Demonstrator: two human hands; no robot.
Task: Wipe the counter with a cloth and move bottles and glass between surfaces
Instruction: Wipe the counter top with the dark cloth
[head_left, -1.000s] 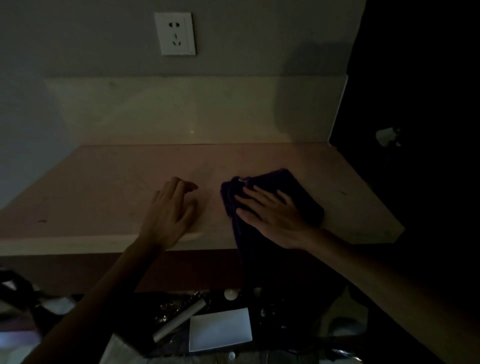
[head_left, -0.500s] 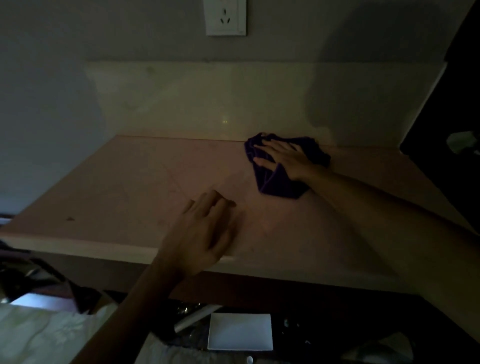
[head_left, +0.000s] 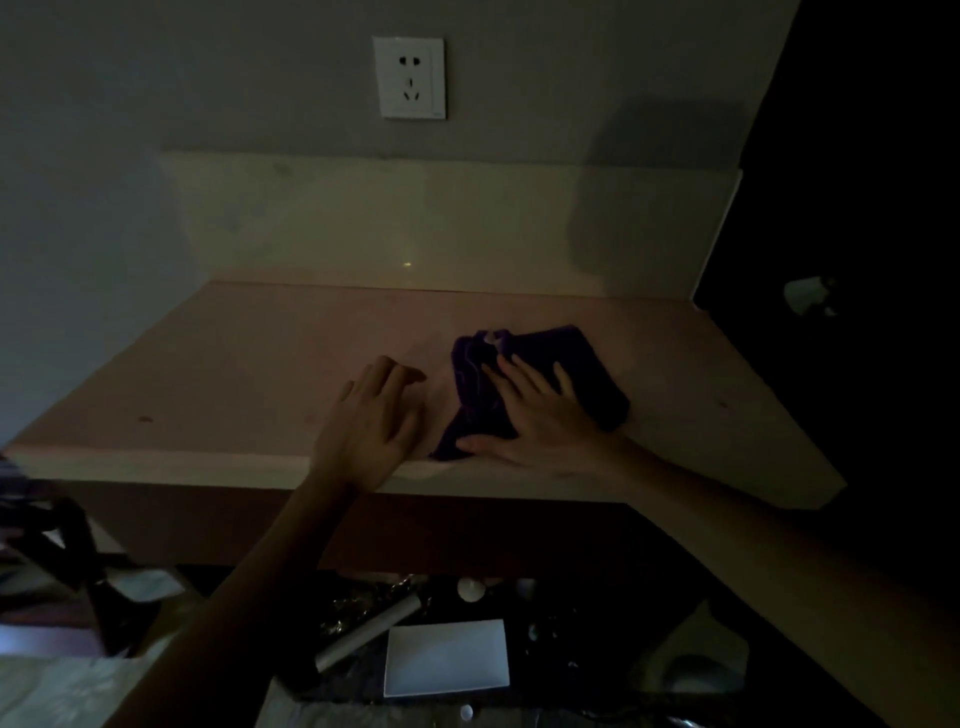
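A dark purple cloth (head_left: 587, 364) lies crumpled on the pale pink counter (head_left: 249, 364), right of its middle and near the front edge. My right hand (head_left: 540, 421) presses flat on the cloth with fingers spread. My left hand (head_left: 371, 426) rests palm down on the bare counter just left of the cloth, fingers apart, holding nothing. No bottle or glass shows on the counter in this dim light.
A cream backsplash (head_left: 415, 228) and a white wall socket (head_left: 412, 78) stand behind the counter. Below the front edge lie a white rectangular tray (head_left: 447, 657), a pale cylinder (head_left: 371, 631) and small dark items. The right side is dark.
My right hand has pulled the cloth back from near the backsplash toward the front edge. My left hand stays on the counter.
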